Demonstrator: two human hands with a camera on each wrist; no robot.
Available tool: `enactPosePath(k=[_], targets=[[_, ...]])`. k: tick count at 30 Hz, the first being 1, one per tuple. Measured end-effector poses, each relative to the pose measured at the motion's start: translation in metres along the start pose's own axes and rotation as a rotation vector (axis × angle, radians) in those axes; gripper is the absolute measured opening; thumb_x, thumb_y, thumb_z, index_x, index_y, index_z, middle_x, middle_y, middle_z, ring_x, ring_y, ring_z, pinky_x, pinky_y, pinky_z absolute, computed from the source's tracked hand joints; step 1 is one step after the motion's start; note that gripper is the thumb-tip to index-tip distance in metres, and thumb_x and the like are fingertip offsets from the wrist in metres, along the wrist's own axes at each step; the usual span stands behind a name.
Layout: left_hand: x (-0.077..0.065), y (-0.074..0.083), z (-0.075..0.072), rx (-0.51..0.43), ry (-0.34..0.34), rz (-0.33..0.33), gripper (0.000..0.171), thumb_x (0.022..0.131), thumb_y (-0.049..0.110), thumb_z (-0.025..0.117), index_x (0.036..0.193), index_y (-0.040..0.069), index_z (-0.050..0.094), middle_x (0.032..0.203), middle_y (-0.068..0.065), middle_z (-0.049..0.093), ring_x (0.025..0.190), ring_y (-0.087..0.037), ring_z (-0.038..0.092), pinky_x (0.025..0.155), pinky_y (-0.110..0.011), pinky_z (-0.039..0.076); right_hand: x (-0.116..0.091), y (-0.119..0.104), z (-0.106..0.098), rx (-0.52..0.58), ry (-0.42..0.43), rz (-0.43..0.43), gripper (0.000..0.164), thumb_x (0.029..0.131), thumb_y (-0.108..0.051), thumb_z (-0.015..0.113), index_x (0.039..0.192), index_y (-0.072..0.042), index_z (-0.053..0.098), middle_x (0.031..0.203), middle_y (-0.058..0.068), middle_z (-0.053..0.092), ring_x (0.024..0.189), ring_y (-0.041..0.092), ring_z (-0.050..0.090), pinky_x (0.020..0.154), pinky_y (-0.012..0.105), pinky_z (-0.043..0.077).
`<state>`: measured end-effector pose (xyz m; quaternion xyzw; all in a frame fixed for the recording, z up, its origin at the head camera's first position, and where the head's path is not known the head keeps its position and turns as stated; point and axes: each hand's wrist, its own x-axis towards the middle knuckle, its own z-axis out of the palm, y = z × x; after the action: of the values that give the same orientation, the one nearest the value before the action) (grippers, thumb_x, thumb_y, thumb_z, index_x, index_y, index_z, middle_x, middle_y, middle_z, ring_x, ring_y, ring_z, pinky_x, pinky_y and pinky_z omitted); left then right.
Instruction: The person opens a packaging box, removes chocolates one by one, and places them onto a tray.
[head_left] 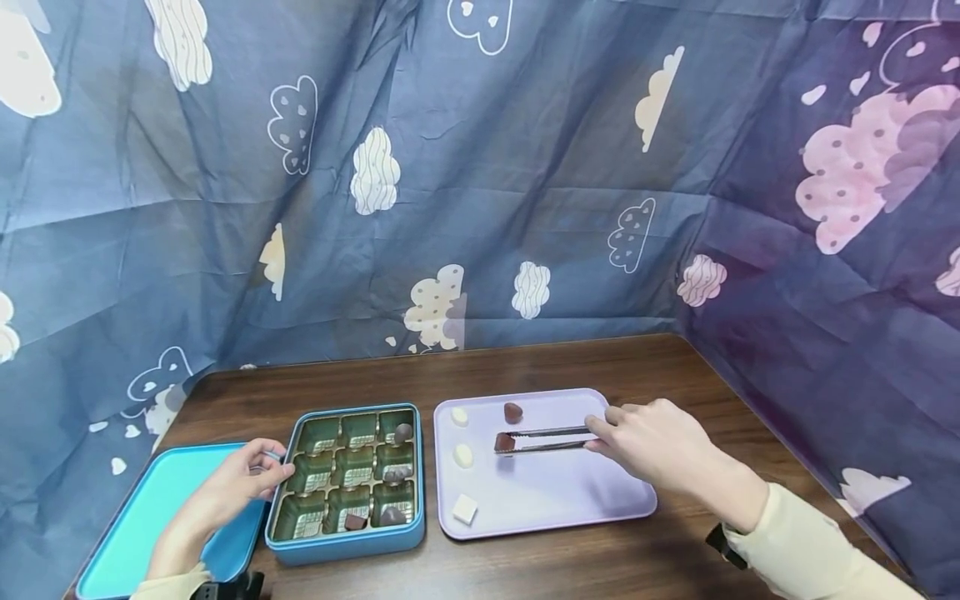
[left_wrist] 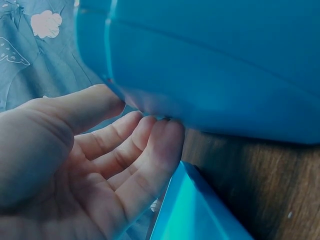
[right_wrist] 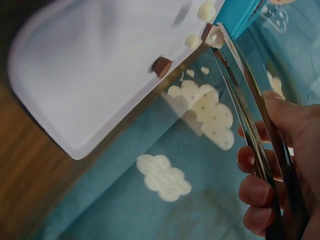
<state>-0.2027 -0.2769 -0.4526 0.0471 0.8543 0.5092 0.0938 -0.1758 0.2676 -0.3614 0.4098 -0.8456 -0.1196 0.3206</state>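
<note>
My right hand grips metal tongs. Their tips pinch a brown chocolate over the lilac tray. Another brown chocolate lies near the tray's far edge. Along its left side are two rounded cream chocolates and a white square one. The fingertips of my left hand touch the outer wall of the blue box, fingers loosely bent. Inside is a green-gold divided insert, with dark chocolates down the right column and a small brown chocolate in the front middle compartment.
A turquoise lid lies left of the box, partly under my left arm. The box stands close beside the tray on the dark wooden table. A blue cloud-patterned cloth hangs behind and along the right side.
</note>
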Motion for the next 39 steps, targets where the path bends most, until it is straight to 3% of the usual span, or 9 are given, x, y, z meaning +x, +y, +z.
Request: enactPosePath(k=[6,14,20,39], targets=[[0.0,0.0,-0.002,0.005,-0.002,0.0,0.04,0.095,0.017,0.066,0.118,-0.007,0.044,0.09,-0.011,0.053,0.075,-0.023,0.058,0.067,-0.034,0.053,-0.019,-0.001,0.018,0.051,-0.002,0.098,0.046,0.105,-0.048,0.033,0.082,-0.014,0.054,0.058,-0.004,0.039,0.04,0.018,0.042,0.032,0.03,0.023],[0.001,0.001,-0.004,0.019,-0.003,-0.004,0.04,0.095,0.018,0.066,0.118,-0.006,0.044,0.09,-0.011,0.054,0.076,-0.023,0.058,0.068,-0.034,0.053,-0.034,-0.004,0.033,0.08,-0.03,0.177,0.027,0.092,-0.041,0.06,0.081,-0.017,0.056,0.059,-0.006,0.042,0.038,0.019,0.043,0.032,0.031,0.025],[0.001,0.003,-0.003,0.031,0.003,0.004,0.04,0.095,0.018,0.066,0.117,-0.007,0.044,0.09,-0.011,0.054,0.075,-0.024,0.059,0.067,-0.034,0.053,-0.041,-0.004,0.04,0.1,-0.03,0.221,0.024,0.087,-0.039,0.066,0.08,-0.019,0.056,0.059,-0.009,0.04,0.037,0.018,0.042,0.032,0.031,0.025],[0.0,0.003,0.0,0.016,0.009,-0.001,0.039,0.094,0.017,0.067,0.117,-0.007,0.045,0.089,-0.011,0.053,0.075,-0.024,0.059,0.068,-0.034,0.054,-0.049,-0.009,0.054,0.138,-0.032,0.24,0.023,0.087,-0.039,0.07,0.081,-0.021,0.057,0.059,-0.013,0.038,0.04,0.007,0.036,0.034,0.025,0.019]])
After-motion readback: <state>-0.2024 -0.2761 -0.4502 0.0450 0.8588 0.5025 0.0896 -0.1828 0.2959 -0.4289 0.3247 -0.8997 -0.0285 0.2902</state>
